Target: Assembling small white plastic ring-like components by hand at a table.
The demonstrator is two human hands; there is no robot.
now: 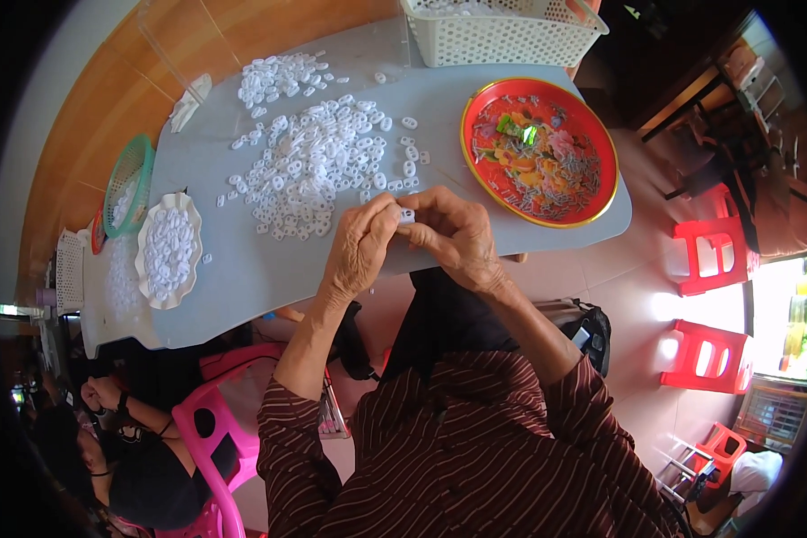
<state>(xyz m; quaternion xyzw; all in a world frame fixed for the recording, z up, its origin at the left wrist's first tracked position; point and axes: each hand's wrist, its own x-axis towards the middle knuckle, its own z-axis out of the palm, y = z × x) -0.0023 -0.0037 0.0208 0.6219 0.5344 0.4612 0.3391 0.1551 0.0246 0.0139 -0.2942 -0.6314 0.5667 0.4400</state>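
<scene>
Between my two hands, above the table's near edge, is a small white plastic piece [407,216] with dark holes. My left hand [365,235] has its fingers curled and pressed against the piece's left side. From the other side my right hand [455,230] pinches it between thumb and fingers. A large heap of similar white plastic pieces [318,152] lies just beyond my hands, with several loose ones to its right. On the right of the table a round red tray [611,161] with a gold rim holds many small grey metal parts and a shiny green packet.
White pieces also fill a scalloped dish [142,260] at the left. A green basket [143,148] stands behind it. At the back is a white perforated basket [511,43]. Another person [143,430] sits at lower left by a pink chair [197,430]. Red stools [708,359] stand at right.
</scene>
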